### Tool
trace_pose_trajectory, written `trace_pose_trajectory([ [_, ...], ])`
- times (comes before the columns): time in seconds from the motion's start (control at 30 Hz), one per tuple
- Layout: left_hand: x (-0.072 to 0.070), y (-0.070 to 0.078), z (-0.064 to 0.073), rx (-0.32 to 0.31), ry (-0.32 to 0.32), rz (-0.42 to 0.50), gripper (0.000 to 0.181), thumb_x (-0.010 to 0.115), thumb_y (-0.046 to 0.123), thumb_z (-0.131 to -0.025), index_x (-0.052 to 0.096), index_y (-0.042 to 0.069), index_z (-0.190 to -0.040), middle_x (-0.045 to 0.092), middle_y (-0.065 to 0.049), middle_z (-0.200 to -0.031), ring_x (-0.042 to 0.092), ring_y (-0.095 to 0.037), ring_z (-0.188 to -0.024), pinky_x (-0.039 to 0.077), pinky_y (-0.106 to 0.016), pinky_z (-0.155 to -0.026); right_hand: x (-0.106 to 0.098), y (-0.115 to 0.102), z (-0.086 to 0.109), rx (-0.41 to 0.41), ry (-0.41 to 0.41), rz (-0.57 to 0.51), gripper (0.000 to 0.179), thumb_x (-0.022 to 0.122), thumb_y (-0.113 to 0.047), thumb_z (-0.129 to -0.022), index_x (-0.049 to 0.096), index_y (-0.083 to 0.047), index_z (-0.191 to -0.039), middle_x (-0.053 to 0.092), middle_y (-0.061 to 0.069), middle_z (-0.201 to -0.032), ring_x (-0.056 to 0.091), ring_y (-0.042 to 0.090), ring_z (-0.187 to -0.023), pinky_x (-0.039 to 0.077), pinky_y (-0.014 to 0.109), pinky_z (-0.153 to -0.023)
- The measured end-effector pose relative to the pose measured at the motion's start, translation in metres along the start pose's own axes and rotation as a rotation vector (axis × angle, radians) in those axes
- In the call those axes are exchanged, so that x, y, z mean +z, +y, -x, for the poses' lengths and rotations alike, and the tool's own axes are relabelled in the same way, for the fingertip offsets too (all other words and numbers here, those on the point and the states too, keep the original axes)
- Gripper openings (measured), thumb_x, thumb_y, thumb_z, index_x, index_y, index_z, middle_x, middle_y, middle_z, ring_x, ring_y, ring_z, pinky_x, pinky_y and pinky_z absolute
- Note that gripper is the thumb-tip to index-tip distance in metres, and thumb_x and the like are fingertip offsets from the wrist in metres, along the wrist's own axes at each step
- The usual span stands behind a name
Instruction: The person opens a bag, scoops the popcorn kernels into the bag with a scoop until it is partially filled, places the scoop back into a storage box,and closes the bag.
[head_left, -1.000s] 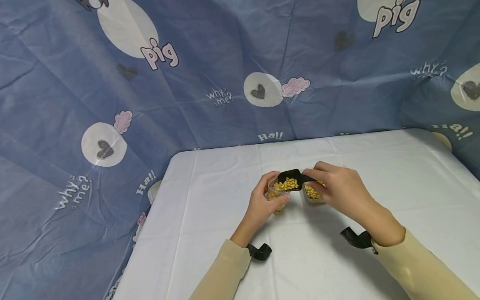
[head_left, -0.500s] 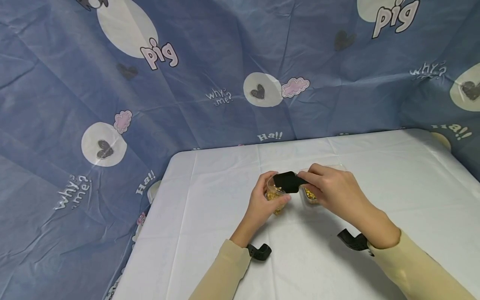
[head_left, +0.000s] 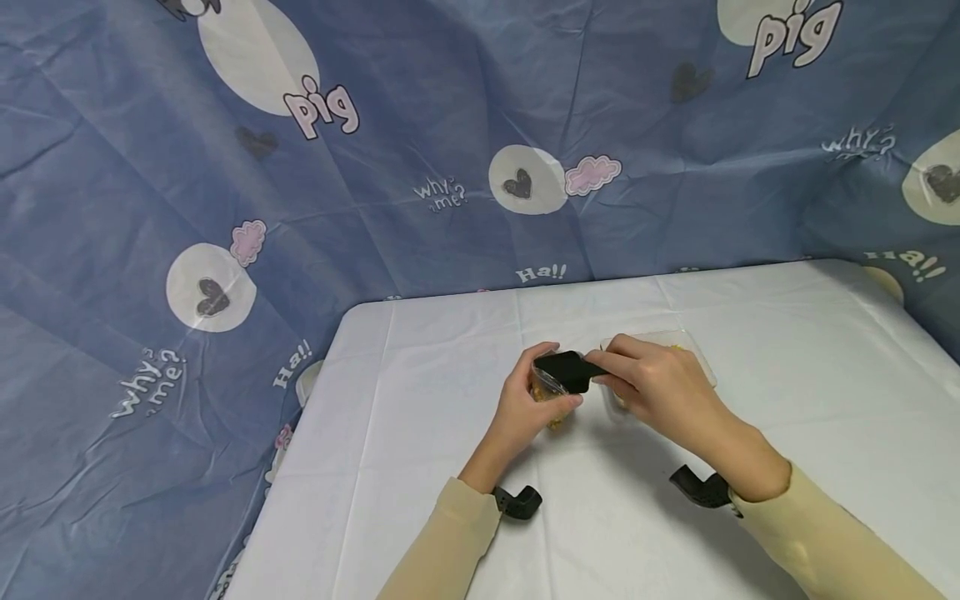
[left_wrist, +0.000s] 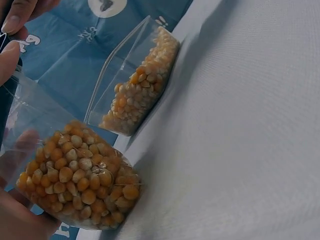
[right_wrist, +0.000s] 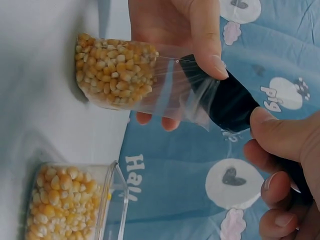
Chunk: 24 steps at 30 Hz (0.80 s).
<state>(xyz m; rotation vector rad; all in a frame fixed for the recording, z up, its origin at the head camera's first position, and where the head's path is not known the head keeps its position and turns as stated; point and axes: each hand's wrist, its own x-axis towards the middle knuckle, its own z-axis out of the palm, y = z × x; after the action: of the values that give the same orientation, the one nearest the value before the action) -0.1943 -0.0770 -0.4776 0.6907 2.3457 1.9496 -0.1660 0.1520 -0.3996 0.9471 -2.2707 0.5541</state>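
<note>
In the head view my left hand (head_left: 525, 396) is wrapped around a clear plastic bag (right_wrist: 167, 82) near its mouth. Yellow corn kernels (right_wrist: 117, 72) fill the bag's lower part, which stands on the white cloth. My right hand (head_left: 671, 383) grips the handle of a black scoop (head_left: 566, 372). The scoop's head is tipped down into the bag's mouth, back side up in the head view. My left thumb lies against the scoop or the bag's edge beside it. Whether kernels remain in the scoop is hidden.
A clear rectangular plastic tub (head_left: 699, 354) of corn kernels stands right of the bag, partly under my right hand. White cloth covers the table (head_left: 420, 433). A blue patterned curtain (head_left: 450, 100) hangs behind the table's far edge.
A second ago the scoop was level and heaped with kernels. It has since turned over and shifted left into the bag's mouth with my right hand. My left hand has stayed in place.
</note>
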Motion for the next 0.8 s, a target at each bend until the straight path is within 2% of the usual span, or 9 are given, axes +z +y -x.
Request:
trace_pose_trajectory([
  [0.13, -0.001, 0.0, -0.001, 0.0, 0.0, 0.018, 0.074, 0.085, 0.024, -0.083, 0.047, 0.037, -0.145, 0.059, 0.002, -0.132, 0.061, -0.019, -0.111, 0.051, -0.037, -0.089, 0.002, -0.001, 0.0, -0.003, 0.02, -0.022, 0.033, 0.086, -0.008, -0.078, 0.077, -0.016, -0.109, 0.063, -0.008, -0.09, 0.052, 0.004, -0.059, 0.041, 0.025, -0.046],
  [0.37, -0.004, 0.003, -0.002, -0.003, -0.021, 0.055, 0.071, 0.085, 0.017, -0.084, 0.048, 0.027, -0.144, 0.057, -0.001, -0.136, 0.058, -0.019, -0.117, 0.049, -0.037, -0.095, 0.004, 0.0, 0.0, -0.002, 0.052, -0.063, 0.032, 0.086, -0.008, -0.078, 0.077, -0.015, -0.108, 0.063, -0.009, -0.089, 0.053, 0.003, -0.06, 0.042, 0.025, -0.047],
  [0.6, -0.006, 0.005, -0.003, -0.001, -0.039, 0.07, 0.07, 0.082, 0.008, -0.085, 0.048, 0.018, -0.145, 0.056, -0.002, -0.138, 0.054, -0.018, -0.126, 0.039, -0.044, -0.106, -0.003, 0.006, -0.001, 0.022, 0.041, -0.059, 0.035, 0.088, -0.01, -0.076, 0.077, -0.019, -0.108, 0.064, -0.011, -0.089, 0.05, 0.001, -0.059, 0.04, 0.023, -0.048],
  [0.67, -0.007, 0.013, -0.002, -0.003, -0.043, 0.069, 0.069, 0.081, 0.007, -0.085, 0.048, 0.016, -0.145, 0.057, -0.003, -0.138, 0.055, -0.018, -0.125, 0.039, -0.044, -0.105, -0.007, 0.009, -0.001, 0.03, 0.037, -0.057, 0.037, 0.089, -0.011, -0.075, 0.077, -0.02, -0.109, 0.064, -0.012, -0.089, 0.05, 0.001, -0.058, 0.04, 0.023, -0.047],
  [0.7, -0.008, 0.017, -0.001, -0.008, -0.046, 0.065, 0.068, 0.081, 0.007, -0.085, 0.049, 0.016, -0.144, 0.057, -0.003, -0.137, 0.056, -0.019, -0.119, 0.041, -0.042, -0.101, -0.008, 0.01, -0.001, 0.034, 0.035, -0.059, 0.036, 0.089, -0.012, -0.075, 0.077, -0.02, -0.109, 0.064, -0.012, -0.089, 0.049, 0.001, -0.058, 0.039, 0.023, -0.048],
  [0.77, -0.009, 0.026, 0.001, -0.02, -0.041, 0.052, 0.067, 0.081, 0.008, -0.085, 0.049, 0.016, -0.144, 0.057, -0.003, -0.136, 0.056, -0.022, -0.109, 0.043, -0.038, -0.09, -0.012, 0.013, 0.0, 0.046, 0.03, -0.065, 0.027, 0.084, -0.026, -0.084, 0.077, -0.02, -0.11, 0.064, -0.012, -0.09, 0.048, 0.001, -0.058, 0.039, 0.023, -0.048],
  [0.8, -0.01, 0.025, 0.001, -0.019, -0.036, 0.045, 0.067, 0.082, 0.01, -0.085, 0.05, 0.018, -0.144, 0.057, -0.001, -0.137, 0.056, -0.021, -0.107, 0.042, -0.037, -0.087, -0.014, 0.014, -0.001, 0.052, 0.025, -0.066, 0.026, 0.083, -0.027, -0.085, 0.077, -0.02, -0.11, 0.064, -0.012, -0.09, 0.047, 0.001, -0.058, 0.039, 0.023, -0.048],
])
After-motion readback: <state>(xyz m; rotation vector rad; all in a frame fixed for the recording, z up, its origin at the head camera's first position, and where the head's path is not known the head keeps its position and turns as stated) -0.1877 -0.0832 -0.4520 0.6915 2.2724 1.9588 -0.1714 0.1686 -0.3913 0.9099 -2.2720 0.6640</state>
